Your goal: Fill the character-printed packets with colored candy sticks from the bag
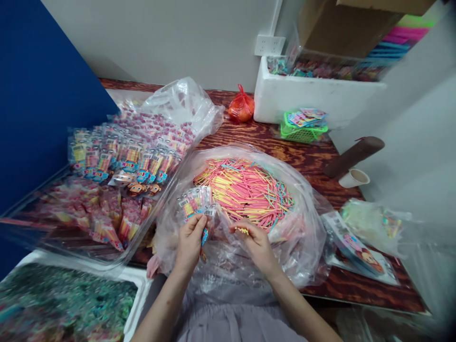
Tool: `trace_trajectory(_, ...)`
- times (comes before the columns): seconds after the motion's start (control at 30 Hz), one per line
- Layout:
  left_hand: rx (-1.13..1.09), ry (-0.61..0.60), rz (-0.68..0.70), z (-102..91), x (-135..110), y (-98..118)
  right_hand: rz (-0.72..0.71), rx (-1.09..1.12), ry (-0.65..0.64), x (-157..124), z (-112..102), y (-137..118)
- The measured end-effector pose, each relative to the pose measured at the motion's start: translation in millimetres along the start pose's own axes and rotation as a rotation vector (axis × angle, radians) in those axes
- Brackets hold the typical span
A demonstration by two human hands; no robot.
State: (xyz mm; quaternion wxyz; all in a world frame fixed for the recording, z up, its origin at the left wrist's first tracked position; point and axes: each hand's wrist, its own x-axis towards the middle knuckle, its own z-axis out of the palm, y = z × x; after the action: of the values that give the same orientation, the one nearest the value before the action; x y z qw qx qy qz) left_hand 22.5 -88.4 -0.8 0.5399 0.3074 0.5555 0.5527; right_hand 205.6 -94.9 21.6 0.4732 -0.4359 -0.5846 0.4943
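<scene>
My left hand (pixel 190 240) is closed on a fan of small clear packets (pixel 195 202) with printed cards, held just in front of me. My right hand (pixel 253 240) pinches a small bundle of yellow sticks (pixel 242 231) between thumb and fingers, its ends facing the packets. Both hands hover over the near edge of a big clear plastic bag (pixel 306 247) that holds a heap of pink, yellow and green sticks (pixel 245 187).
A clear tray (pixel 21 213) of filled packets lies at left, with a white foam box (pixel 137 285) below it. At the back stand a white foam box (pixel 313 97), a green basket (pixel 302 133), an orange bag (pixel 241 108). A paper cup (pixel 354 178) and loose cards (pixel 356 247) sit right.
</scene>
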Motion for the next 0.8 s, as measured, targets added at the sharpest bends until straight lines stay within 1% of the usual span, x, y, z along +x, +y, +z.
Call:
trace_trajectory(0.1, 0.085, 0.006, -0.061, -1.6, -4, 0, -0.004, -0.001, 0.006, 0, -2, 3)
trace_trajectory(0.17, 0.128, -0.007, -0.029, -0.7, -7, 3, 0.037, 0.034, 0.06, 4, -5, 5)
trace_trajectory(0.23, 0.159, -0.047, 0.036, 2.8, -10, 6, 0.098, 0.12, 0.186, 15, -9, 6)
trace_trajectory(0.3, 0.181, -0.11, 0.073, 8.8, -12, 9, 0.144, 0.264, 0.333, 31, -12, 3)
trace_trajectory(0.33, 0.188, -0.139, 0.078, 12.3, -13, 10, 0.16, 0.355, 0.375, 39, -13, -1)
trace_trajectory(0.37, 0.194, -0.161, 0.083, 15.7, -14, 11, 0.174, 0.452, 0.383, 48, -12, -6)
trace_trajectory(0.4, 0.201, -0.175, 0.09, 18.9, -14, 11, 0.188, 0.543, 0.359, 56, -11, -12)
trace_trajectory(0.47, 0.222, -0.192, 0.115, 23.6, -15, 10, 0.213, 0.684, 0.257, 68, -6, -23)
trace_trajectory(0.53, 0.23, -0.214, 0.137, 25.4, -14, 8, 0.235, 0.75, 0.169, 73, 0, -32)
trace_trajectory(0.6, 0.206, -0.236, 0.117, 24.8, -13, 5, 0.264, 0.759, 0.115, 72, 6, -36)
trace_trajectory(0.7, 0.113, -0.203, 0.02, 22.7, -13, 1, 0.32, 0.759, 0.083, 63, 10, -34)
trace_trajectory(0.8, 0.033, -0.172, -0.078, 23.3, -14, 0, 0.331, 0.771, 0.123, 55, 8, -27)
